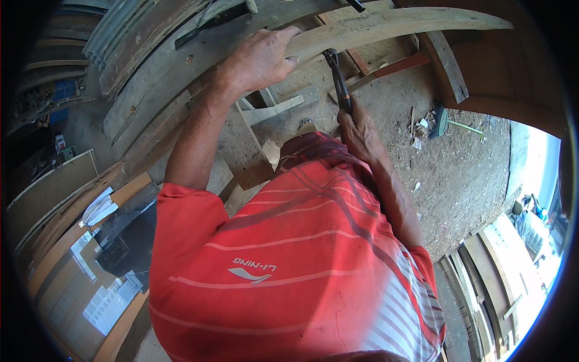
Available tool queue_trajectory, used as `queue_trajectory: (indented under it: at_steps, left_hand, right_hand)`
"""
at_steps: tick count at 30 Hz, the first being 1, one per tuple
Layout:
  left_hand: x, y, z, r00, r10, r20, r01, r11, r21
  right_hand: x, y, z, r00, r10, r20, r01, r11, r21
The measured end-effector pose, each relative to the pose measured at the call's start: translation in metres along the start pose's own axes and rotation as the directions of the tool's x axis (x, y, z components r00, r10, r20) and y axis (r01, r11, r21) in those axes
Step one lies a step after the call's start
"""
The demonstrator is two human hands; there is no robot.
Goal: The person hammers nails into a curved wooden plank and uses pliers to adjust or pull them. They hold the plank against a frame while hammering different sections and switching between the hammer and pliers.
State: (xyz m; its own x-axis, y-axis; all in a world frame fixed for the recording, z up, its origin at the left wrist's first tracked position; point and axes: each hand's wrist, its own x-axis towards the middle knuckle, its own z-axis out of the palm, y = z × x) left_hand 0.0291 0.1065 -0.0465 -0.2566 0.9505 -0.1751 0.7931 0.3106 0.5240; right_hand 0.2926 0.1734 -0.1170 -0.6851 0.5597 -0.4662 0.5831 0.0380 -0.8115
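Note:
My left hand (260, 60) is closed over a long, pale wooden board (386, 29), with the fingers on top and the thumb below its near edge. The board runs across the far side of the view and tapers at its right end. My right hand (360, 128) is wrapped round the dark handles of a pair of pincers (338, 75). The pincers' black jaws are up against the board's near edge, to the right of my left hand. Whether they grip anything there is too small to tell.
A wide weathered plank (154, 99) lies at the left, with a dark-handled tool (211, 25) on it. Offcuts (277, 110) lie beneath the board. A brown panel (512, 78) stands far right. Debris litters the dirt floor (458, 175). Planks are stacked at lower right (491, 271).

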Motion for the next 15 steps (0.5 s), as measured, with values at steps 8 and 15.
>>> queue_trajectory:
  at_steps: [8, 15]
  left_hand:
    - [-0.002, 0.0, 0.002, 1.0, 0.009, -0.012, -0.009, 1.0, -0.003]
    - [0.001, -0.004, 0.0, 0.998, -0.054, -0.018, 0.054, 0.999, -0.003]
  right_hand:
    - [0.009, 0.009, -0.016, 0.99, -0.135, -0.027, 0.128, 0.973, -0.191]
    - [0.029, 0.027, -0.056, 0.951, -0.309, 0.014, 0.299, 0.906, -0.301]
